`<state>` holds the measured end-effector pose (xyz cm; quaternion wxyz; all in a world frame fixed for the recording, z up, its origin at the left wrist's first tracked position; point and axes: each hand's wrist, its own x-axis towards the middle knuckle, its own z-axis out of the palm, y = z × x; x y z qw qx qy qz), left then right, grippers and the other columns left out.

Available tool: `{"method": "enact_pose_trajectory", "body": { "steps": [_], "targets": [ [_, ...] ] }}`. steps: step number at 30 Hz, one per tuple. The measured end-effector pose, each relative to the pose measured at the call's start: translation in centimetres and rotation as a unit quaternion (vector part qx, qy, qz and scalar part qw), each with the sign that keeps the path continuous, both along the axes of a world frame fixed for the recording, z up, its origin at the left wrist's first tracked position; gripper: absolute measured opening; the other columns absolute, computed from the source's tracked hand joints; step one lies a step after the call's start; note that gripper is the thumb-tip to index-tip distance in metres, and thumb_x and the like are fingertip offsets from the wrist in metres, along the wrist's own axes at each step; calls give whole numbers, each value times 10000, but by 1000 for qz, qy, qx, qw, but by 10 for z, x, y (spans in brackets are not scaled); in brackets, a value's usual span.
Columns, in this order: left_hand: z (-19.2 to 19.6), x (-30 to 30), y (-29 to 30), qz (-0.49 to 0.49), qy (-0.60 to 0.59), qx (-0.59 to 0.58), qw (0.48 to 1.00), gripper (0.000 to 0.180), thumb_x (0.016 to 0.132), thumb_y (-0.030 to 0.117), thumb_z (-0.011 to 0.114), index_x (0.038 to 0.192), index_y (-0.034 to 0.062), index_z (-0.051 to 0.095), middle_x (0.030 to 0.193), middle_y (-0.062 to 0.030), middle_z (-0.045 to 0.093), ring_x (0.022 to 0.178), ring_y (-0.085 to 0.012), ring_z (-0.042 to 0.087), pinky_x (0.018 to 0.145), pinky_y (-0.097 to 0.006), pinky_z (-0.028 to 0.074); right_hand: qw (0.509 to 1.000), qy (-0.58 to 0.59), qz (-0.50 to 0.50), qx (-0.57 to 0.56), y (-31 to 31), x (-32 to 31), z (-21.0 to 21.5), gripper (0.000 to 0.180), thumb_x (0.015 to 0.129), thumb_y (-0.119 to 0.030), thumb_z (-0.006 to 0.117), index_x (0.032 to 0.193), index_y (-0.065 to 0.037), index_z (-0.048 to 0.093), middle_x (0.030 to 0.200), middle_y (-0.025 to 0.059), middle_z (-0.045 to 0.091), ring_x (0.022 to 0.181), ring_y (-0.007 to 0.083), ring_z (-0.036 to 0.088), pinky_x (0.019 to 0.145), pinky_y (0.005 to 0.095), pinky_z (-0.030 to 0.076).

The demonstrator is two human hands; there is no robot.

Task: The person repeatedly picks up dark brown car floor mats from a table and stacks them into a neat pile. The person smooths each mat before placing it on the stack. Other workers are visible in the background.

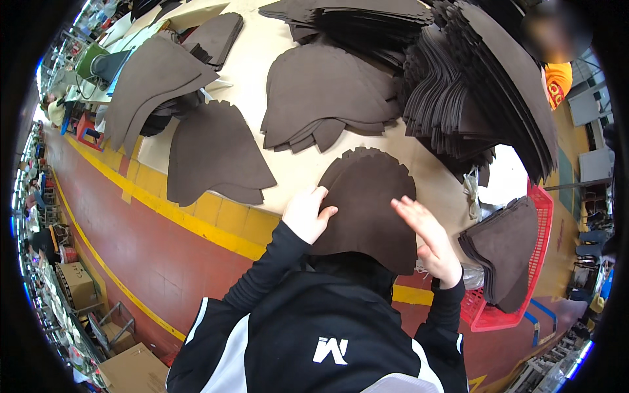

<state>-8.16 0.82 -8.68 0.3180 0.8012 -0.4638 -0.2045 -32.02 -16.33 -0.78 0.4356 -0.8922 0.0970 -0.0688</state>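
In front of me, at the table's near edge, lies a dark brown sheet piece [370,209] with a notched, rounded top edge, and at least one more layer shows beneath it. My left hand [306,213] pinches its left edge, thumb on top and some fingers hidden. Along its right side is my right hand [429,242], open with fingers stretched and held together, fingertips over the sheet. Farther off are a fan of similar pieces [327,92] in the middle and another small pile [216,154] to the left.
Tall stacks of dark pieces [485,85] crowd the table [252,56] at the right. A red plastic basket [542,229] with more pieces [504,249] stands at my right. Another draped pile [154,78] is at the far left. A person in orange [558,82] stands beyond the stacks.
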Motion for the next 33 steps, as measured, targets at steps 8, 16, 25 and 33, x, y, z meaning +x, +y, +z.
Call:
{"method": "enact_pose_trajectory", "body": {
  "steps": [8,16,25,33],
  "targets": [
    [-8,16,-2,67,222,-2,973,368,921,178,727,1216,0,597,999,-74,668,726,-93,565,702,-264,498,951,24,167,-260,49,61,-58,559,952,-450,574,1468,-255,490,1550,-8,442,1403,187,438,1176,447,309],
    [-28,25,1,37,312,-69,947,468,963,141,673,1378,-36,550,1275,-134,664,1120,-123,606,985,-264,458,951,97,-34,-292,-39,94,-67,479,1038,-389,408,1495,-254,455,1600,13,363,1475,244,325,1210,492,209],
    [-26,22,3,17,235,-111,966,406,971,151,659,1348,14,596,1212,-140,703,1100,-155,646,971,-272,471,965,65,-191,-167,-68,56,-92,481,1076,-333,353,1501,-124,442,1593,101,359,1506,327,234,1231,468,131],
    [30,72,-29,-19,12,-300,954,303,937,58,665,1238,62,695,1104,-130,741,916,-179,723,848,-288,538,950,14,-279,-143,-35,-15,-77,463,1026,-222,461,1472,-100,482,1597,157,337,1495,372,256,1225,449,184]
  ]
}}
